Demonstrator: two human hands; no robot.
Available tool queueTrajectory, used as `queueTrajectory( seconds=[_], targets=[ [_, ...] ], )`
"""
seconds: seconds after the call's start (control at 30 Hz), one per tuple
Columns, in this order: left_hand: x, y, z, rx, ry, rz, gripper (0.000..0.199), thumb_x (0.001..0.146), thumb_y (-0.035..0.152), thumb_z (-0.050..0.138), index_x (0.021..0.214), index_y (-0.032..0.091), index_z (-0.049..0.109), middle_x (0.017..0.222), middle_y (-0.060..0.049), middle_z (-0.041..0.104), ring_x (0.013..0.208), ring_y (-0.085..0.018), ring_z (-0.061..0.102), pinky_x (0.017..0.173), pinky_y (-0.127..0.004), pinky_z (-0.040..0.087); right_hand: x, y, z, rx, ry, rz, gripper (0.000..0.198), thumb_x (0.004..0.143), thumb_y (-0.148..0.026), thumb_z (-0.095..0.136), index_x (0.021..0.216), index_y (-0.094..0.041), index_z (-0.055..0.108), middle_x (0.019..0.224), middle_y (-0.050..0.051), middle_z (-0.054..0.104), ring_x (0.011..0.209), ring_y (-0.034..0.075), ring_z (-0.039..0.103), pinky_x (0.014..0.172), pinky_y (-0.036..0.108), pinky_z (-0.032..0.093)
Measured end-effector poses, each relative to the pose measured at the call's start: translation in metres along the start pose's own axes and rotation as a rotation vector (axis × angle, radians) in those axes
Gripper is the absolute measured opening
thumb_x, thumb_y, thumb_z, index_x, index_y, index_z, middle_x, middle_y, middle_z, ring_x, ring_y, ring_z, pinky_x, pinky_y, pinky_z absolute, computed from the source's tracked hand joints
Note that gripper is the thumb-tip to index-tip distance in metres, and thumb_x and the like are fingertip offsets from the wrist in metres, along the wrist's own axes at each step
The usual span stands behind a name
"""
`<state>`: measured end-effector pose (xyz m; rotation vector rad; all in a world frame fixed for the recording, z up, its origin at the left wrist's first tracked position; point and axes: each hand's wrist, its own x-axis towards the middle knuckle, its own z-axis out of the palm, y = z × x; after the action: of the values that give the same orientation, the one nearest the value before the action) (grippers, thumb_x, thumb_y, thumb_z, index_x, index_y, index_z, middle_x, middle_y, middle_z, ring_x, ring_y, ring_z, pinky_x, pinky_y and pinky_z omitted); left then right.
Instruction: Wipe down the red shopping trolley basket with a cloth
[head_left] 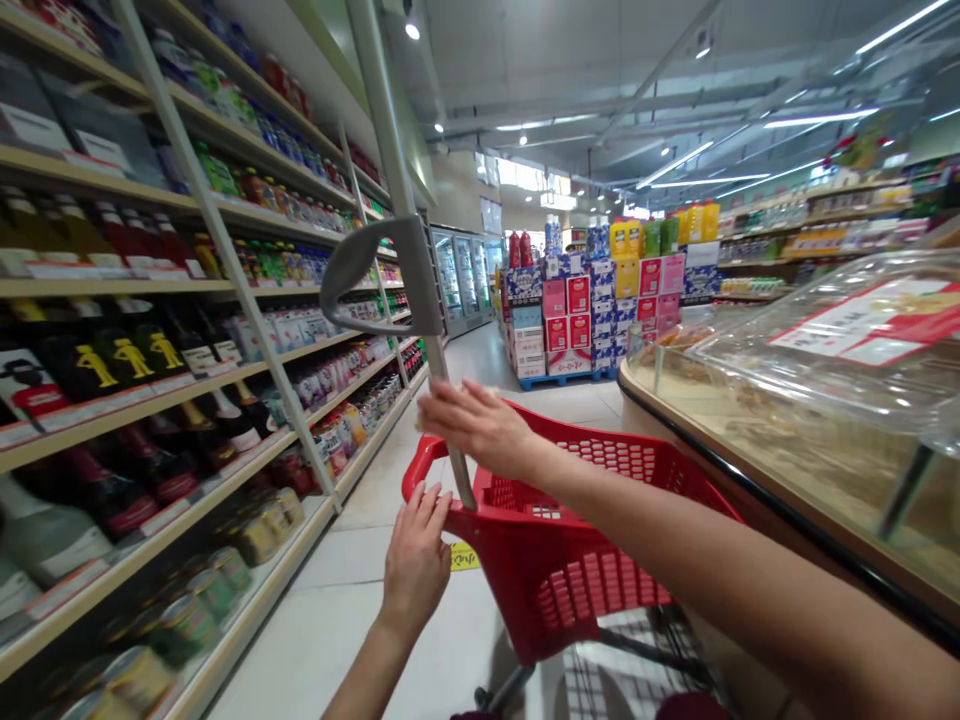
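A red plastic shopping cart (555, 560) stands in front of me, tilted in the view. My left hand (417, 550) is on its near-left corner, fingers curled over the red rim beside the corner handle (420, 465). Above the basket, my right hand (480, 425) reaches across to the left, palm down, fingers stretched out and slightly blurred. Its fingertips overlap a grey metal pole (390, 130) that rises from the cart's corner; whether they touch it I cannot tell. Higher on the pole sits a grey loop-shaped grip (382, 280).
Shelves (247, 310) of bottles and cans line the left. A glass-edged display counter (675, 420) with clear plastic food boxes (847, 330) stands close on the right. Stacked drink cartons (566, 310) are ahead, with glass-door fridges (461, 270) beyond. Pale tiled floor (337, 600) runs between.
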<state>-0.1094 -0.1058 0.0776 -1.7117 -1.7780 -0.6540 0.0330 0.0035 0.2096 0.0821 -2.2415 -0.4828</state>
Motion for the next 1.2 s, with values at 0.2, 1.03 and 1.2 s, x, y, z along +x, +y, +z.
queueTrajectory(
  seconds=[0.2,1.03,1.2],
  targets=[
    [-0.002,0.001,-0.003,-0.012,0.014,0.008,0.059,0.062,0.002,0.038,0.118,0.019,0.047,0.126,-0.007,0.048,0.122,-0.024,0.035,0.097,-0.045,0.037,-0.002,-0.004,-0.006,-0.004,-0.014,-0.053,0.036,0.086,-0.011,0.035,0.12,-0.019,0.046,0.13,0.002,0.044,0.129,0.015,0.02,0.107,0.038,0.02],
    [-0.001,0.001,0.001,-0.028,0.005,0.02,0.056,0.064,0.002,0.036,0.118,0.014,0.046,0.127,-0.01,0.046,0.127,-0.024,0.026,0.1,-0.045,0.033,-0.069,-0.059,0.053,0.143,0.169,0.267,0.027,0.086,-0.016,0.042,0.109,-0.016,0.056,0.123,0.005,0.051,0.128,0.016,0.024,0.103,0.034,0.032],
    [-0.001,0.002,0.0,0.0,-0.004,0.024,0.056,0.065,0.001,0.035,0.118,0.015,0.045,0.128,-0.009,0.045,0.127,-0.023,0.027,0.101,-0.044,0.032,-0.185,-0.14,0.104,0.207,0.012,0.308,0.028,0.087,-0.011,0.038,0.104,-0.018,0.058,0.11,0.002,0.061,0.115,0.012,0.044,0.097,0.026,0.04]
  ],
)
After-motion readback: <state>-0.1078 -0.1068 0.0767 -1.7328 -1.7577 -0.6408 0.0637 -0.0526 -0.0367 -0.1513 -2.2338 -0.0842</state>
